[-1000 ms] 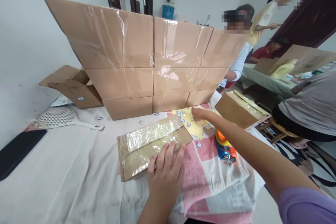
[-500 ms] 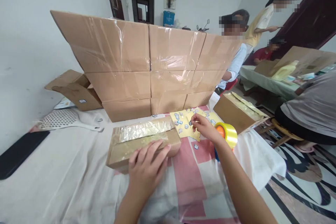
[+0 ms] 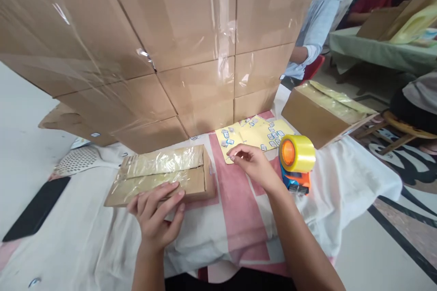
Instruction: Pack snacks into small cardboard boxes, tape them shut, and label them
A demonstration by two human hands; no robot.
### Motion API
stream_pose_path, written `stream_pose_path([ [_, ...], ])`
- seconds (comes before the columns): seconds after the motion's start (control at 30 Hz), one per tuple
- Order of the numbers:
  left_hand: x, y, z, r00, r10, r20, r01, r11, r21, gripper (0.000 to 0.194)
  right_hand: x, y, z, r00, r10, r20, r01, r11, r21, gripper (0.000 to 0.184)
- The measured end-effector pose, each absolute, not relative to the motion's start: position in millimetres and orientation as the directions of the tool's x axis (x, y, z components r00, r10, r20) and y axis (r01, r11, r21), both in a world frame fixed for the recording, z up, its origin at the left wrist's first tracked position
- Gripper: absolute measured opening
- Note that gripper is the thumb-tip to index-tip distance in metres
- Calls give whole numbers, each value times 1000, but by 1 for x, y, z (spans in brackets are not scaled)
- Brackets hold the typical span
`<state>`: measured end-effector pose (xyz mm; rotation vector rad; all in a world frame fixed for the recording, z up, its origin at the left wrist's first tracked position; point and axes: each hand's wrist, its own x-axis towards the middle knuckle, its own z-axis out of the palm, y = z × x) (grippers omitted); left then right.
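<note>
My left hand (image 3: 157, 213) lies with its fingers spread on the near edge of a small flat cardboard box (image 3: 164, 175) whose top is covered in shiny tape. My right hand (image 3: 251, 163) hovers at the front edge of a yellow sheet (image 3: 254, 134) dotted with small blue-and-white stickers, its fingertips pinched together; what they hold is too small to make out. A tape dispenser (image 3: 296, 163) with a yellow roll and orange hub stands just right of that hand.
A tall screen of taped cardboard panels (image 3: 153, 45) stands behind the box. Another taped box (image 3: 321, 111) sits at the right table corner. A white perforated paddle (image 3: 80, 159) and a black flat object (image 3: 36, 209) lie at left. Other people sit at the right.
The view has dropped closer to the table. My right hand drew back from the yellow sheet towards me with fingers pinched. The small box shifted left under my left hand.
</note>
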<state>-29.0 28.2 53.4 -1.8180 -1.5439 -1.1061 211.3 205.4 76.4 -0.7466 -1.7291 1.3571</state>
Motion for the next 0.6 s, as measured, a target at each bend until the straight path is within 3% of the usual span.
stream_pose_path([
  [0.2,-39,30,53,37,534,845,946,-291,142,17,193,186,60,-619,728,296,-38,348,-937,25],
  [0.33,-41,31,52,9,529,849,943,-287,168,17,181,178,45,-620,716,321,40,437,-898,34],
  [0.47,-41,30,51,4,520,854,942,-288,171,17,179,178,42,-594,737,322,103,466,-879,33],
  [0.6,-41,29,51,-3,528,849,943,-282,178,18,176,178,45,-561,783,269,52,357,-933,24],
])
